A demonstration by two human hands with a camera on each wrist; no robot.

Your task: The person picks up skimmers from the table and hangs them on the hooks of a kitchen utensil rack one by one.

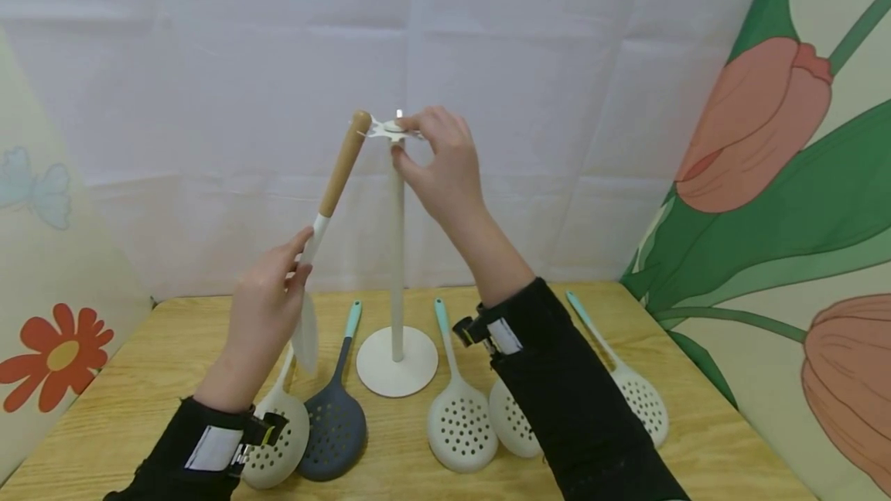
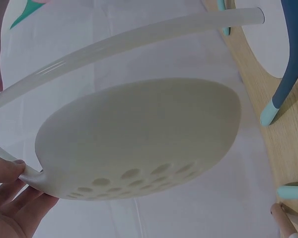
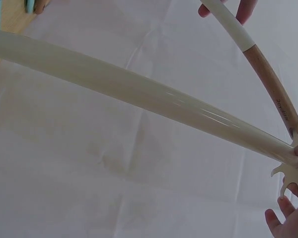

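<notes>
Left hand (image 1: pixel 267 296) holds skimmer (image 1: pixel 332 199) at rack top (image 1: pixel 390 128).

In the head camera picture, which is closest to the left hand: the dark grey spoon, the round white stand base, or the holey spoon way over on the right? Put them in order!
Measured from the left hand:
1. Dark grey spoon, lying just below and right of the hand.
2. Stand base, in the middle of the table.
3. Far-right holey spoon, past the right sleeve.

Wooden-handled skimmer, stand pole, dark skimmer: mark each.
wooden-handled skimmer (image 1: pixel 343 167), head view, wooden grip.
stand pole (image 1: pixel 397 253), head view, mid-shaft.
dark skimmer (image 1: pixel 335 427), head view, perforated bowl.
</notes>
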